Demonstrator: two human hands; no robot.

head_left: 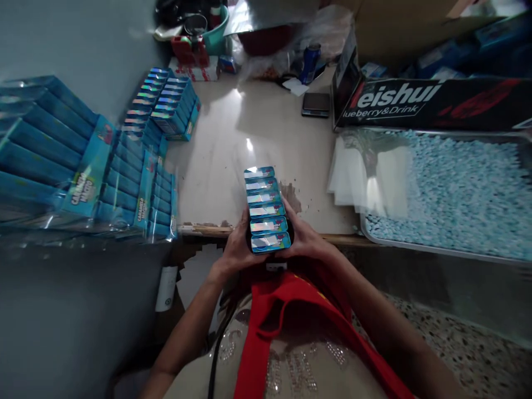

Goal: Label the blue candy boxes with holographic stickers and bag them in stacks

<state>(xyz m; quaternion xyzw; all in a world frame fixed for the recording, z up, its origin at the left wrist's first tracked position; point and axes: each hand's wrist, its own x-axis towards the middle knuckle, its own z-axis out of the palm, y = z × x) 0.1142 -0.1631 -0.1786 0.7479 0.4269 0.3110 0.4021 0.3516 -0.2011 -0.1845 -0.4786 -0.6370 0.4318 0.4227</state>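
A row of several small blue tins with shiny lids lies at the near edge of the table, in line away from my body. My left hand is wrapped along the left side of the row. From the other side my right hand grips it, its thumb and fingers against the nearer tins. Both hands squeeze the row between them. My fingertips beneath and behind the tins are hidden.
Stacked blue candy boxes fill the table's left side, with more tins behind. On the right, a tray holds pale blue candies beside white sheets and a black carton. A small dark scale-like device lies farther back.
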